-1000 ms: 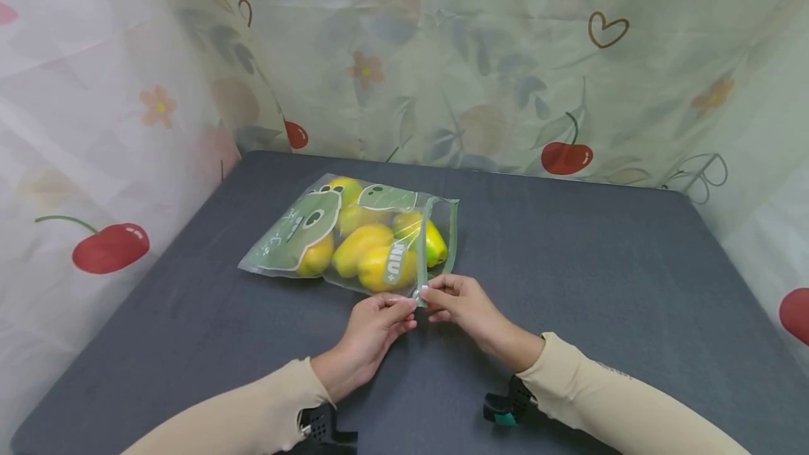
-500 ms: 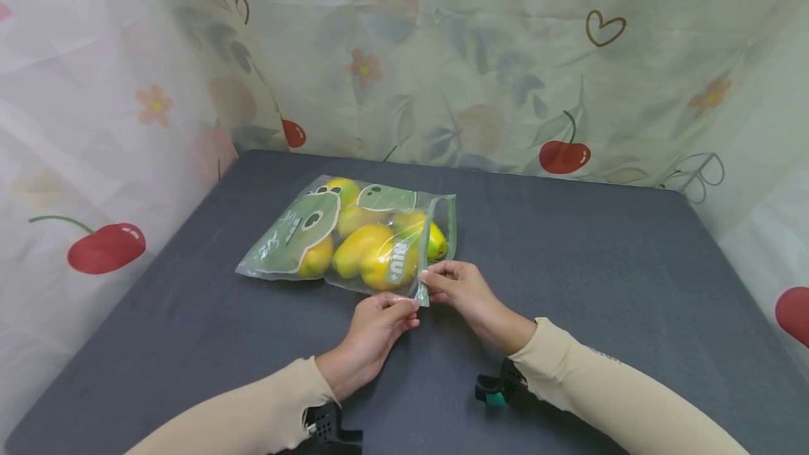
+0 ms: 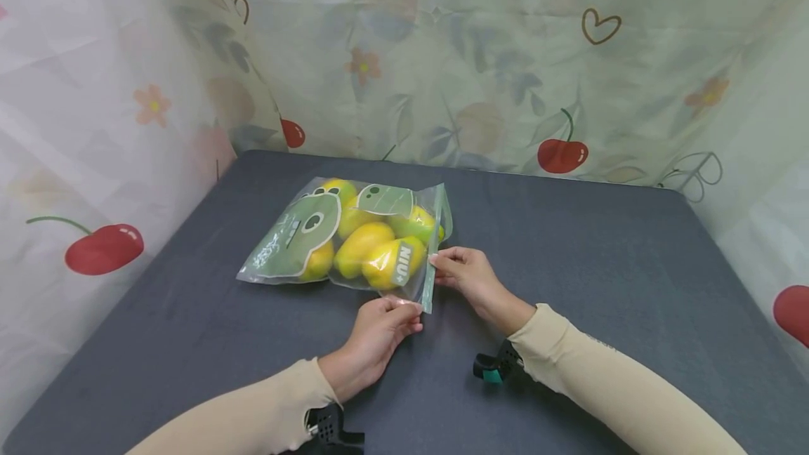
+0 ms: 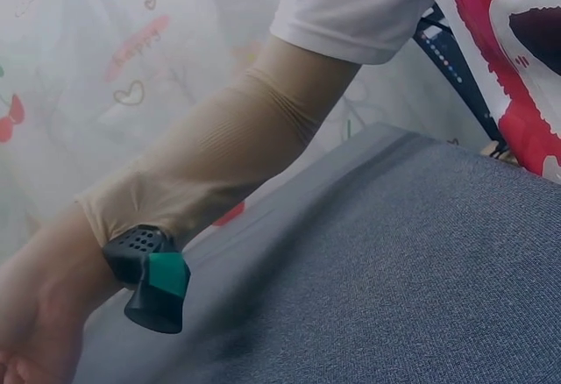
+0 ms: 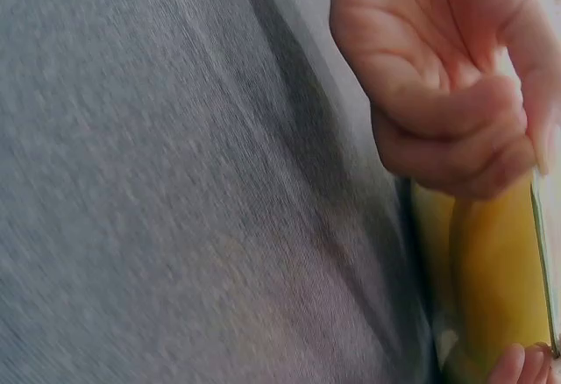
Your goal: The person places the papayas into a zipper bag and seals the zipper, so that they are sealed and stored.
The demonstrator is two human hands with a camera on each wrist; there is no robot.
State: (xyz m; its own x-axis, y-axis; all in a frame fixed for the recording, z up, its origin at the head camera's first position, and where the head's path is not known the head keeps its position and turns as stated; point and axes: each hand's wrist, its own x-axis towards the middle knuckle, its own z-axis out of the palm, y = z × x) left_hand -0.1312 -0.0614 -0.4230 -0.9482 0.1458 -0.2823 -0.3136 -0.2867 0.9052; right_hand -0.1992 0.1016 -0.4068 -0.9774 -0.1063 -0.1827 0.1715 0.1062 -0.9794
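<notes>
A clear zip bag with green cartoon print lies on its side on the dark table, its mouth strip to the right. Several yellow-green mangoes fill it. My left hand pinches the near corner of the mouth between thumb and index finger. Farther along the same green strip, my right hand pinches the edge with thumb and fingertips. In the right wrist view that hand has its fingers curled at the strip, yellow fruit behind it, and the left fingertips show below.
The grey-blue table reaches back to a patterned cloth curtain, with more cloth on both sides. A black wrist camera hangs under the right sleeve, another under the left.
My right hand has slid away from the left along the strip, toward the far side, still pinching it. The strip has straightened and stands more upright; the left hand has barely moved.
</notes>
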